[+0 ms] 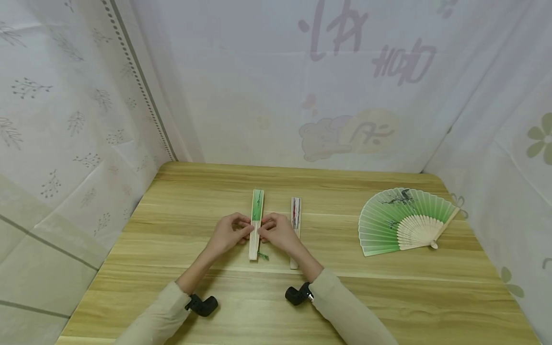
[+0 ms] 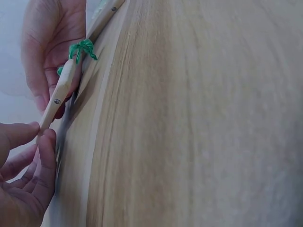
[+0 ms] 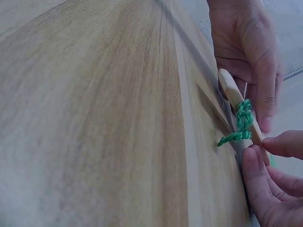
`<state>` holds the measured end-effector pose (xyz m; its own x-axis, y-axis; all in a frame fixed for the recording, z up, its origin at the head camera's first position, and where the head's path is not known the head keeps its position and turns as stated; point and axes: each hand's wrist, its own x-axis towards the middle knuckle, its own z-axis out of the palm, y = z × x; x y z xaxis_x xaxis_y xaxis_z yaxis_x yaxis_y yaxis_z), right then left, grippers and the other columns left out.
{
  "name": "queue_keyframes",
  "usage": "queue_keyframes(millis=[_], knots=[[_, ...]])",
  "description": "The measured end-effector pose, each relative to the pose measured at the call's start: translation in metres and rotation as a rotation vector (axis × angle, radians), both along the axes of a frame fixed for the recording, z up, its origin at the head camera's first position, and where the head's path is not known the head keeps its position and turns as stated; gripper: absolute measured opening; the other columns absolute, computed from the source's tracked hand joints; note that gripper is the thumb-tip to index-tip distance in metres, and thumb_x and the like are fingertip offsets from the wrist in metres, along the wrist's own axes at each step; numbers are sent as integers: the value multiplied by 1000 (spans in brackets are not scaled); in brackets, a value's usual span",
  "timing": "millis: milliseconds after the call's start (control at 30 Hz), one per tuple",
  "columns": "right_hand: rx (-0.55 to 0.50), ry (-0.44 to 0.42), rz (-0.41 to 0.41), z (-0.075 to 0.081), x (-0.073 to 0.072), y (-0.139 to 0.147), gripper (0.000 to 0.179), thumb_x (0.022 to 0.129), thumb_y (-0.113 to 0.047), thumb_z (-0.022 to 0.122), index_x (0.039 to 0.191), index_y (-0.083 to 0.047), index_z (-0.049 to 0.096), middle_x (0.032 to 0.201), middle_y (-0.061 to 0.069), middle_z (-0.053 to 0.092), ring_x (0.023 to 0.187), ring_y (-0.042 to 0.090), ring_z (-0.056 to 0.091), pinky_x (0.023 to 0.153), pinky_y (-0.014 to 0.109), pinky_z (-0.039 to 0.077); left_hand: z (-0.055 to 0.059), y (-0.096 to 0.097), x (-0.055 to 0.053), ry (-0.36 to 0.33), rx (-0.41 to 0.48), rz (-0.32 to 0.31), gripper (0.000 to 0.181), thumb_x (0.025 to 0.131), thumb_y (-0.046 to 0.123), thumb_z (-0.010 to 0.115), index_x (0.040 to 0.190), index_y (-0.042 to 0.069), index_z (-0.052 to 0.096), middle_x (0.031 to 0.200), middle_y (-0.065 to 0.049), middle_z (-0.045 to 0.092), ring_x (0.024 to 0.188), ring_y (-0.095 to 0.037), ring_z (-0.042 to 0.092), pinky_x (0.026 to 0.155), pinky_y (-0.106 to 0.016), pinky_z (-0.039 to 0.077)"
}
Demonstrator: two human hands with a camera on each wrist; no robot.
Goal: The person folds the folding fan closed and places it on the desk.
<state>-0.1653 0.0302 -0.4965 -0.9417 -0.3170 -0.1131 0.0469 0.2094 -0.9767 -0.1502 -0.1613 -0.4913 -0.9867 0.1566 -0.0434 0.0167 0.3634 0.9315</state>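
Between the two hands is a green folding fan (image 1: 257, 206), closed into a narrow stick, its pale ribs toward the person. The left hand (image 1: 227, 235) pinches its left edge between thumb and fingers, and the right hand (image 1: 278, 232) pinches the right edge opposite. From the rivet end hangs a green cord (image 2: 84, 46), also seen in the right wrist view as a knotted cord (image 3: 243, 118). Both wrist views show the fan raised a little, with a shadow on the wood beneath. Partly behind the right wrist lies a closed white folding fan (image 1: 295, 211) with a red and dark print.
A spread green fan (image 1: 384, 225) with a dark branch print lies at the right of the wooden table (image 1: 207, 191). Printed white curtains (image 1: 241, 96) hang behind the table and along both sides. Black wrist cameras (image 1: 202, 305) sit at the sleeve cuffs.
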Motion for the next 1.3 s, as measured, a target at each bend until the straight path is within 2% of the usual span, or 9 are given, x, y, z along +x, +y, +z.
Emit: queue_keyframes(millis=[300,533,867,1067,1300], knots=[[9,-26,7,1,1,-3,28,90,2,74,115,9,62,90,13,68,73,27,71,67,34,60,-2,-3,0,-8,-2,-11,20,95,1,72,111,-8,64,94,-15,70,73,-26,70,58,-34,59],[46,-23,24,5,0,-4,26,90,1,75,111,9,64,87,11,68,70,23,71,64,31,60,-1,-4,1,8,-40,-16,17,95,-1,71,109,-8,64,91,-13,71,71,-24,69,56,-32,58],[58,-31,49,6,-4,1,25,91,1,73,113,10,66,88,9,69,72,22,72,65,30,60,5,-7,3,4,-74,-13,19,94,2,73,110,-6,66,93,-12,71,72,-23,69,57,-33,58],[-9,-21,74,5,-8,17,27,93,1,71,116,13,64,91,12,69,75,25,72,68,33,60,8,-8,2,12,-70,-7,19,94,4,74,109,-5,66,94,-12,70,74,-24,70,58,-34,59],[-100,-25,101,14,-12,40,32,97,0,68,123,16,59,99,20,68,85,31,72,75,38,60,13,-5,1,20,-78,-9,21,94,6,74,110,-5,67,95,-12,70,78,-24,71,57,-35,59]])
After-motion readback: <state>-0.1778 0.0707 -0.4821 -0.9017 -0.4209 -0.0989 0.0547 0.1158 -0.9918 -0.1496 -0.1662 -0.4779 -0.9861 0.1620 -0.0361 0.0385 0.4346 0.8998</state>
